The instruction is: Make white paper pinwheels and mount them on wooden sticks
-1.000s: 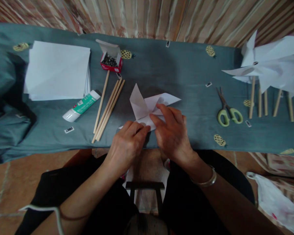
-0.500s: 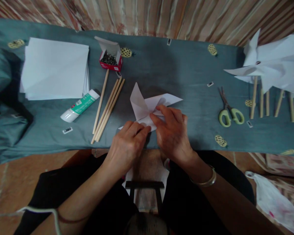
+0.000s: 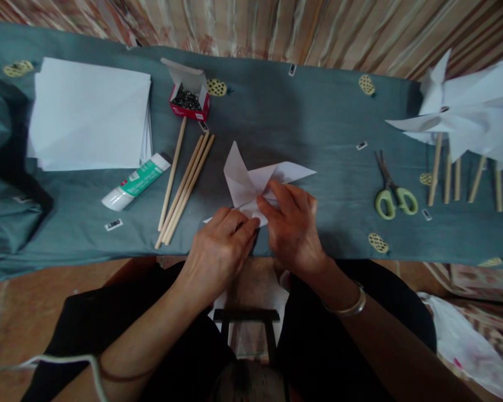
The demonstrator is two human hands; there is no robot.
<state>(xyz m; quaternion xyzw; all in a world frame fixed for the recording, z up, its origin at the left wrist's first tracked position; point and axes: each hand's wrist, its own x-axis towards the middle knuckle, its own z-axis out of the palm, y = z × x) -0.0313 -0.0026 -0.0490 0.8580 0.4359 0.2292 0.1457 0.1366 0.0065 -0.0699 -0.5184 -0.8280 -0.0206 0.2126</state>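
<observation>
Blue-green cloth [image 3: 330, 111] spread across the frame. Just below centre, the left hand [image 3: 218, 244], curled inward, touched the lower left of a folded white paper [image 3: 260, 177], which lay between and just above both hands in the frame; the right hand [image 3: 294, 228], bent downward, touched its lower right. Whether either pinched or merely pressed, I could not tell. Both hid its lower folds; at upper right, the frame's edge cut off white pinwheels [image 3: 477, 106].

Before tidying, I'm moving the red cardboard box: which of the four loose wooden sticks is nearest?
The stick beside the green-banded glue tube; its upper end lies by the box, unlike the bunched three.
</observation>
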